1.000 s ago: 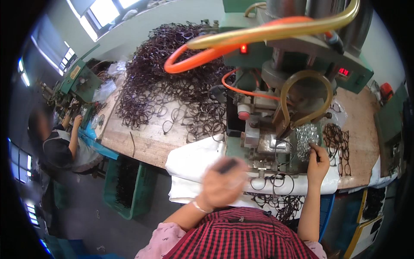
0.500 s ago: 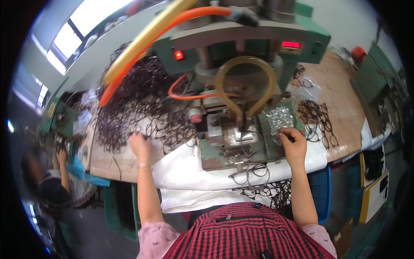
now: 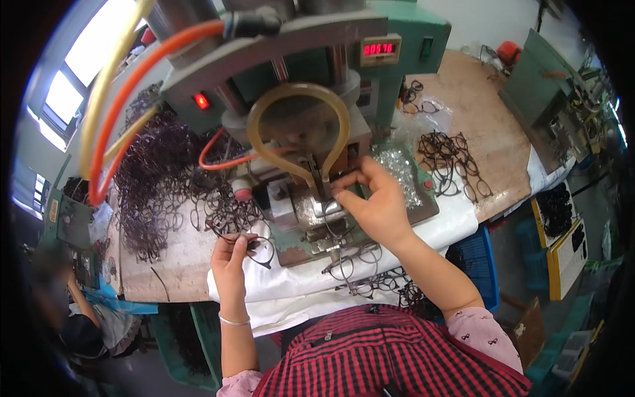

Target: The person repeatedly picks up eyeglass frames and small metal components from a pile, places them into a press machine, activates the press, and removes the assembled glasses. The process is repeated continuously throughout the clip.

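My left hand [image 3: 229, 268] pinches a dark eyeglass frame [image 3: 263, 253] above the white cloth [image 3: 228, 286], near the front of the machine. My right hand [image 3: 378, 202] reaches into the green press [image 3: 370, 20], its thumb and fingers closed together beside the tool tip [image 3: 320, 178]. Whatever those fingers hold is too small to make out. Below them a metal fixture [image 3: 311, 213] carries another eyeglass frame [image 3: 338, 228], partly hidden by the hand. A curved amber hose [image 3: 253, 126] loops over the tool.
Heaped dark eyeglass frames [image 3: 152, 155] cover the left of the table. Small shiny metal pieces [image 3: 399, 173] lie right of the fixture, with more frames [image 3: 456, 159] beyond. Other frames [image 3: 383, 283] rest at the front edge. A blue basket [image 3: 486, 264] stands lower right. Another person works far left.
My left hand has come back from the heap with an eyeglass frame. My right hand has moved left from the metal pieces to the press tool. The view has shifted.
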`<action>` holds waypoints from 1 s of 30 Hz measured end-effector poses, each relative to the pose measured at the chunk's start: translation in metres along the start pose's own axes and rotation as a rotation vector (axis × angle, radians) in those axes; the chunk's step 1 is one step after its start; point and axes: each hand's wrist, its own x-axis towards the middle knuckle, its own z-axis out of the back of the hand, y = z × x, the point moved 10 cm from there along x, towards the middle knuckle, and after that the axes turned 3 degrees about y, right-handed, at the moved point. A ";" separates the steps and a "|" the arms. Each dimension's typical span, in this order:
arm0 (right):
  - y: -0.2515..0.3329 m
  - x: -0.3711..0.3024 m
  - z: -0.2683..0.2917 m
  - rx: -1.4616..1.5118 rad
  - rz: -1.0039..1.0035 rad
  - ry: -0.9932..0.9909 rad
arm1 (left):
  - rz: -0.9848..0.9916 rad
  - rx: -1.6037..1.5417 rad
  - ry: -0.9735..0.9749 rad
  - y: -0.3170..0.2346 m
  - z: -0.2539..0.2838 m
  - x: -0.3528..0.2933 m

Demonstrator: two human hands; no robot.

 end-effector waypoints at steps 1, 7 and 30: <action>0.000 0.000 -0.001 0.054 -0.027 -0.017 | -0.038 0.099 0.010 -0.001 0.004 0.000; 0.000 0.001 -0.010 0.214 -0.081 0.015 | -0.559 -0.093 0.104 -0.150 -0.063 -0.021; -0.082 -0.019 0.088 -0.920 0.034 -0.290 | 0.740 -0.411 0.705 -0.027 -0.185 -0.061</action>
